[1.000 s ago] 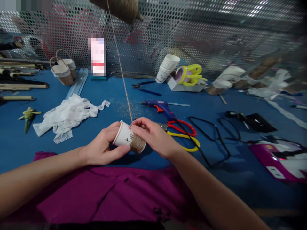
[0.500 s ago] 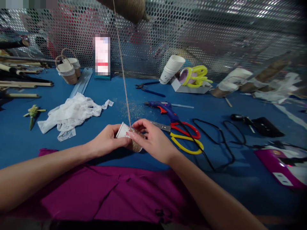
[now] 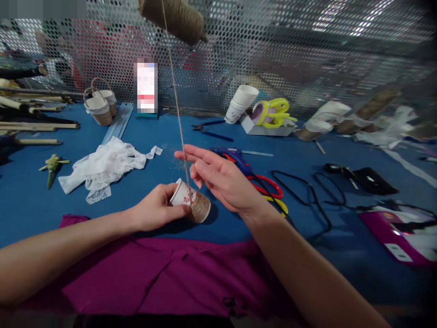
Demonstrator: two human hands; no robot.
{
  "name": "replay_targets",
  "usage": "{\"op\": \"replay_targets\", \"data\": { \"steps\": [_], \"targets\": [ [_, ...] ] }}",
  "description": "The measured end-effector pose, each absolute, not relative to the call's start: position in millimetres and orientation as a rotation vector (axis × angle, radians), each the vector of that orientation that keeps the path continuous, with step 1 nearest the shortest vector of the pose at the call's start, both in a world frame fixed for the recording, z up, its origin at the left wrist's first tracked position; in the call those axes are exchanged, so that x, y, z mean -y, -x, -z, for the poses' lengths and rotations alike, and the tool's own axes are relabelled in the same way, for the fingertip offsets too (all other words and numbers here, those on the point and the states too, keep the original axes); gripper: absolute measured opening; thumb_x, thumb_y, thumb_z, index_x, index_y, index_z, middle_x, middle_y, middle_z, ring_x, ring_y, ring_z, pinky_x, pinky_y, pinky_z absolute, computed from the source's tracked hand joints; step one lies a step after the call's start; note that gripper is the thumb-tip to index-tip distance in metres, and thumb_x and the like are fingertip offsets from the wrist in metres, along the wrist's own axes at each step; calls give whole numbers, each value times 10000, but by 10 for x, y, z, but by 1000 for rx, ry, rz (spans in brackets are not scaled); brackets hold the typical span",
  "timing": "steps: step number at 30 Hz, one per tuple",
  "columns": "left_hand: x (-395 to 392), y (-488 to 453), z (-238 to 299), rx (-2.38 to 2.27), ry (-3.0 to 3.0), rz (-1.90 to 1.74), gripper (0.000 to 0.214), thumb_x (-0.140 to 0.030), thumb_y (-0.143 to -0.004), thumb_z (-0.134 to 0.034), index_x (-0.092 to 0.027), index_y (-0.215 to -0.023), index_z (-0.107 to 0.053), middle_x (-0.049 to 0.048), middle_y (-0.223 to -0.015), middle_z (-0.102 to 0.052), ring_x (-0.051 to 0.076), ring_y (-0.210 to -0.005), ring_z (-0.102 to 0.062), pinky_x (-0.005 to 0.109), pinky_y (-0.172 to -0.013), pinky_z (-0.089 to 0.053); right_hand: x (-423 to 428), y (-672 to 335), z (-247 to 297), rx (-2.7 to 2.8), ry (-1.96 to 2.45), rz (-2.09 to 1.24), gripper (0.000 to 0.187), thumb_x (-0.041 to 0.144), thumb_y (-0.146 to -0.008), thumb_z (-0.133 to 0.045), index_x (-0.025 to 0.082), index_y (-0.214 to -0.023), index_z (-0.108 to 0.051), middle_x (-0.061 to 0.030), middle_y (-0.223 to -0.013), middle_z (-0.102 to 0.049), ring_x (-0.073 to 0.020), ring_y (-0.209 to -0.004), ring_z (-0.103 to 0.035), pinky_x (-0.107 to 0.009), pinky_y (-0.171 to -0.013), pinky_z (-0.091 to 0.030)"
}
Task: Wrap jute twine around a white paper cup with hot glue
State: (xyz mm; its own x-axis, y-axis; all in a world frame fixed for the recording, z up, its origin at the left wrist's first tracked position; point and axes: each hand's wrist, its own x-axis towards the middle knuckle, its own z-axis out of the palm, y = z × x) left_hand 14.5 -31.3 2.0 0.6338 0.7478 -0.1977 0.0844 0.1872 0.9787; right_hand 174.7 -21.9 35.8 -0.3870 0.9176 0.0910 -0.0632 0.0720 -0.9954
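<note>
A white paper cup with a red print lies tilted in my left hand, its mouth toward the upper left. Brown twine wraps the lower part of the cup. My left fingers and thumb are closed around the mouth end. A taut strand of twine runs from the cup up to a large twine spool. Beside that strand, above the cup, my right hand is open with index and middle fingers stretched out. The strand crosses at those fingertips; whether they touch it I cannot tell.
A blue glue gun and red-and-yellow scissors lie partly behind my right hand. White lace is at left, pliers beyond. Stacked paper cups and small twine-wrapped baskets stand along the mesh. A black cord loops at right.
My right hand has come off the cup and risen, its fingers now stretched out at the strand. The left hand still holds the cup, which shows more of its twine-wrapped side.
</note>
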Motion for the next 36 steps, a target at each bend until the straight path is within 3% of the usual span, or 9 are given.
{"op": "replay_targets", "data": {
  "steps": [2,4,6,8,11,15,25,31,36],
  "targets": [
    [320,-146,-23,-805,-1356,-539,303,-251,-628,-581,-82,-875,-531,30,-784,-545,119,-690,-486,248,-677,-400,203,-1753,-384,1350,790,-1580,317,260,-825,-478,227,-1140,-479,-22,-1075,-606,-70,-619,-509,-234,-526,-415],
    [322,-145,-28,-809,-1385,-534,309,-253,-630,-573,-78,-881,-529,36,-791,-545,122,-693,-488,253,-678,-406,204,-1784,-396,1294,774,-1539,296,271,-834,-473,235,-1127,-488,30,-773,-632,-76,-554,-492,-230,-500,-397],
    [323,-140,-37,-807,-1414,-522,302,-252,-636,-561,-80,-881,-529,33,-783,-547,120,-678,-489,254,-667,-413,214,-1835,-391,1351,828,-1355,260,271,-835,-478,235,-1090,-512,78,-534,-537,-81,-485,-461,-228,-484,-380],
    [324,-131,-53,-814,-1468,-506,282,-248,-643,-549,-86,-874,-535,27,-767,-544,116,-658,-484,248,-645,-415,227,-1897,-371,1508,973,-1158,201,258,-821,-495,215,-1008,-557,87,-460,-487,-80,-447,-440,-230,-476,-364],
    [330,-118,-86,-794,-1562,-490,250,-255,-664,-528,-84,-847,-544,43,-788,-547,121,-668,-482,248,-637,-418,248,-1978,-327,1743,1313,-1114,120,212,-790,-500,173,-850,-597,66,-453,-499,-79,-437,-438,-224,-449,-330],
    [354,-117,-129,-751,-1599,-401,225,-236,-674,-511,-92,-845,-534,57,-817,-558,138,-701,-514,263,-663,-437,258,-2016,-272,1855,1527,-1470,98,156,-736,-498,174,-755,-592,49,-470,-522,-76,-433,-420,-212,-428,-311],
    [364,-104,-130,-748,-1684,-382,159,-206,-660,-515,-120,-794,-522,32,-768,-551,142,-694,-526,248,-633,-446,162,-2018,-276,1213,1134,-1861,63,133,-679,-541,170,-725,-521,8,-689,-610,-29,-420,-359,-166,-360,-227],
    [349,-109,-117,-752,-1624,-359,169,-209,-666,-527,-112,-804,-515,51,-768,-595,161,-694,-571,262,-623,-458,19,-2138,-517,1082,1050,-1731,178,155,-725,-479,180,-845,-607,65,-578,-464,-22,-371,-239,-171,-325,-162],
    [343,-123,-93,-734,-1593,-361,185,-204,-666,-535,-110,-826,-526,63,-795,-620,166,-716,-585,261,-631,-461,-330,-2234,-864,1081,1129,-1508,256,193,-845,-380,164,-800,-630,95,-530,-471,17,-348,-241,-128,-327,-190]
  ]
}}
